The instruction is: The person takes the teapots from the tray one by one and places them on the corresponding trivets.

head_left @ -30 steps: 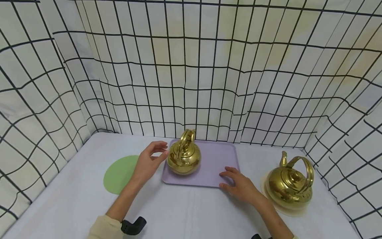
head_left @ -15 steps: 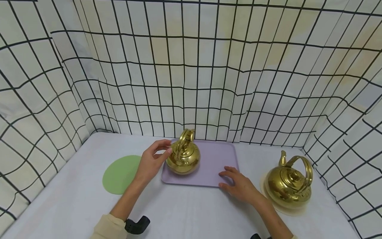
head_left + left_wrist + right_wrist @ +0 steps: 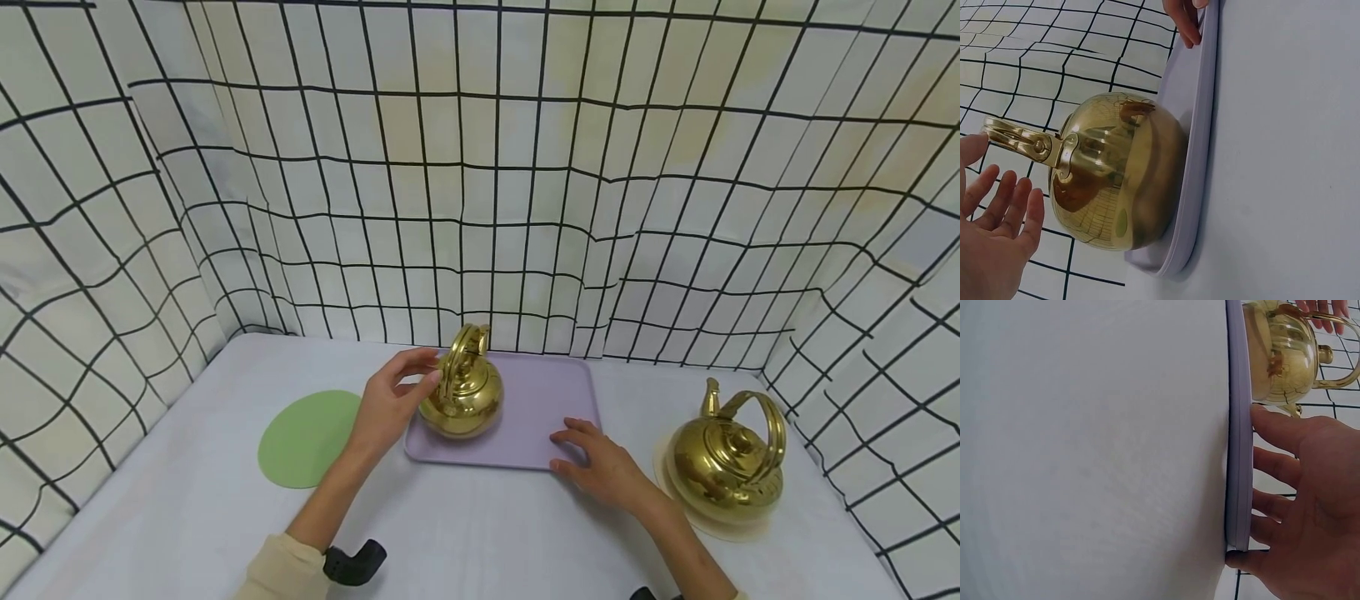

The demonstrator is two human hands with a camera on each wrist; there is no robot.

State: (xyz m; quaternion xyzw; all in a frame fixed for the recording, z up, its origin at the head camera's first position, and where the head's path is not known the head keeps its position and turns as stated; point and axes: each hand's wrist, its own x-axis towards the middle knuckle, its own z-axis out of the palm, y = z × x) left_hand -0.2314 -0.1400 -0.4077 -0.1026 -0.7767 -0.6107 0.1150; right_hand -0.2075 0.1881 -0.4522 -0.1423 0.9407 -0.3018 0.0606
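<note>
A shiny brass kettle [image 3: 467, 402] stands upright on the left part of a lilac tray [image 3: 543, 400]. My left hand [image 3: 393, 400] is beside the kettle's raised handle, fingers loosely bent and parted. In the left wrist view the thumb tip overlaps the handle's end [image 3: 1022, 140]; whether it touches cannot be told. That hand's other fingers [image 3: 1007, 206] are apart from the kettle body. My right hand [image 3: 603, 467] rests at the tray's front right corner. In the right wrist view its fingertips lie along the tray's edge [image 3: 1241, 456], spread and not wrapped round it.
A second brass kettle [image 3: 723, 467] stands on a pale round mat [image 3: 738, 532] at the right. On the left lies a flat green round mat [image 3: 300, 446]. White walls [image 3: 525, 208] with a black grid enclose the white table [image 3: 465, 533] at the back and sides.
My left hand has moved right, closer to the kettle's handle, and now overlaps the kettle's left side. The right hand, the tray and both kettles stay where they were.
</note>
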